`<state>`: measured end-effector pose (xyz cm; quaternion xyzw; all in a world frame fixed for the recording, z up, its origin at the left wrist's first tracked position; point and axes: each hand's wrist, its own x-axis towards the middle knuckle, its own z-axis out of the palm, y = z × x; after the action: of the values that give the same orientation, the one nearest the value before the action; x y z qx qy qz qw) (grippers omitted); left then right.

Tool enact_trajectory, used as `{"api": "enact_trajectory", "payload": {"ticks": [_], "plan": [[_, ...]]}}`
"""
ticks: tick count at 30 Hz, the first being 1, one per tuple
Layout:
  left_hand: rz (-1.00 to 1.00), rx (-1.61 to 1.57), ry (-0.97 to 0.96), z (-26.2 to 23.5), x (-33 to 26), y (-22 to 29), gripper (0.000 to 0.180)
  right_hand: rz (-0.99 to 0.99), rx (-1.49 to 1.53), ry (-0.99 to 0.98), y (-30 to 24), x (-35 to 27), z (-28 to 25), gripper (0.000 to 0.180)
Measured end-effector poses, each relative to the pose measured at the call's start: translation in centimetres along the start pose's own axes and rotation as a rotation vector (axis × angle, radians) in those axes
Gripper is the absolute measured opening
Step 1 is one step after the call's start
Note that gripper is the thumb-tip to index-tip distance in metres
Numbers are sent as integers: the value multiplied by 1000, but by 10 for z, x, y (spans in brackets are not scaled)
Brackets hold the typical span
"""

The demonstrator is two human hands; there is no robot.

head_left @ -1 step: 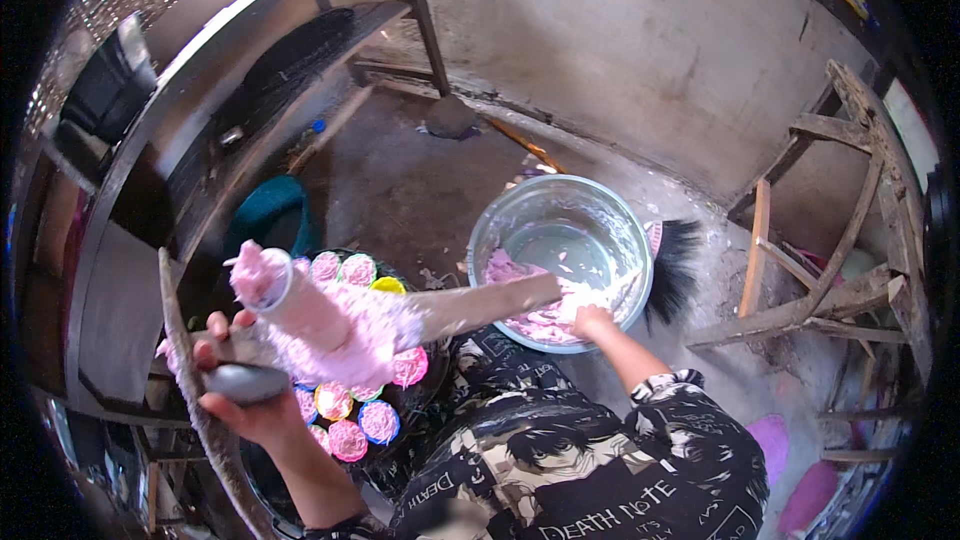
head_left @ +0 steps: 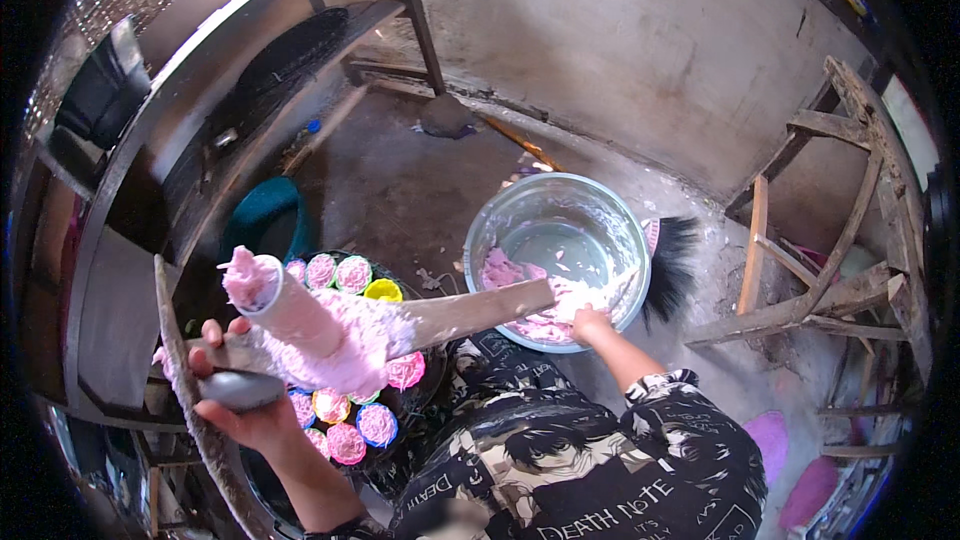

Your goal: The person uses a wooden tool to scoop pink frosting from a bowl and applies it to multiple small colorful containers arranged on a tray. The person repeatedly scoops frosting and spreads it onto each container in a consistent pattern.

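No packages, labels, signs or screens in view, none by either hand, only printed lettering on the person's own black shirt (head_left: pixel 600 480), below the hands

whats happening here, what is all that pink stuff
A person is working pink paste. The left hand grips a tube-shaped press caked in it, held over a dark tray of small coloured cups, most already topped with pink swirls. The right hand reaches into a metal basin with more paste at its bottom. A black brush lies beside the basin.
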<state>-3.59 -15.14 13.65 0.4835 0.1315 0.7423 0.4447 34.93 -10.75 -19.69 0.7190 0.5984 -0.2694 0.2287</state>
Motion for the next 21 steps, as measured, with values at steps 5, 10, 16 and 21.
{"api": "enact_trajectory", "payload": {"ticks": [5,10,16,21], "plan": [[12,221,9,-6,5,3,58,-223,188,177,12,25,21,29],[-9,208,-118,-15,3,4,63,-213,-78,114,46,-5,-61,24],[-34,244,-101,-22,1,-4,65,-150,-71,-153,40,-21,-70,32],[-38,311,-78,-16,0,-4,65,-190,-20,-149,6,-4,-29,35]]}}
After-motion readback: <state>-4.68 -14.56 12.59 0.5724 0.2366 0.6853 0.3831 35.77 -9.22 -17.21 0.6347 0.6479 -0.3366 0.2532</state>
